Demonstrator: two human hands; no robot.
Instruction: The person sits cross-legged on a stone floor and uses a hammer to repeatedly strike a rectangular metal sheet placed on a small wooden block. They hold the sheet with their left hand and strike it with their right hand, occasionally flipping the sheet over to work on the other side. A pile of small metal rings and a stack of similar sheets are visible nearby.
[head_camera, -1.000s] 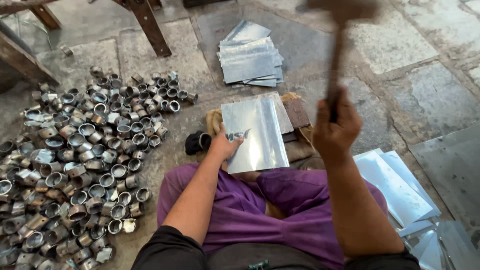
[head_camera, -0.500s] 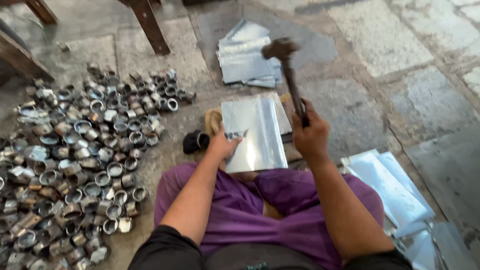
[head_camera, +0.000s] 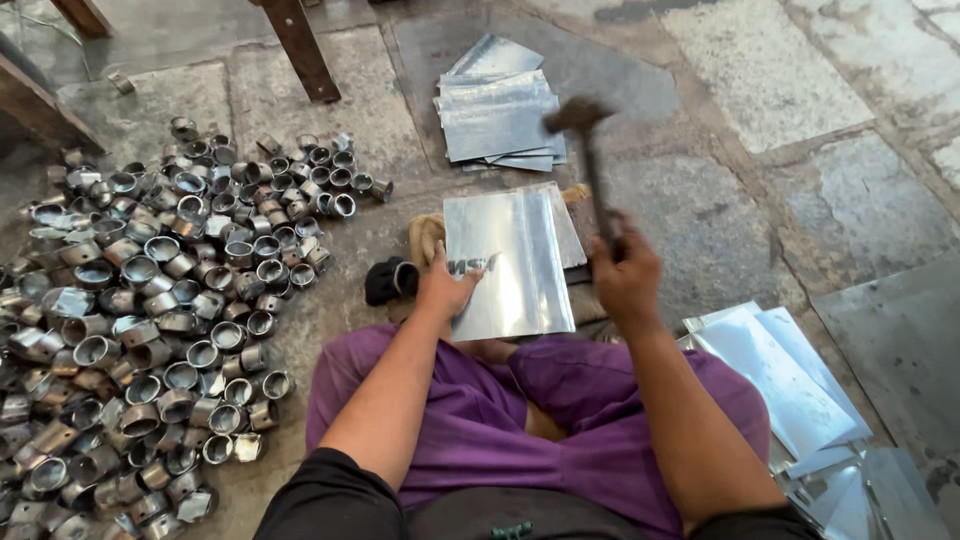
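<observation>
A shiny metal sheet (head_camera: 515, 260) lies on a wooden block in front of my crossed legs in purple trousers. My left hand (head_camera: 445, 285) presses flat on the sheet's near left corner, fingers spread. My right hand (head_camera: 625, 275) grips the handle of a hammer (head_camera: 585, 150) whose dark head hangs raised over the sheet's far right edge. A small dark ring-shaped piece (head_camera: 390, 280) rests just left of my left hand.
A big heap of short metal rings (head_camera: 150, 300) covers the stone floor at left. A stack of cut sheets (head_camera: 495, 115) lies beyond the block. More sheets (head_camera: 790, 380) lie at my right. Wooden legs (head_camera: 300, 45) stand at the back.
The hammer came down from high above the frame's top toward the sheet, then sits raised again slightly to the right. My left hand stayed on the sheet.
</observation>
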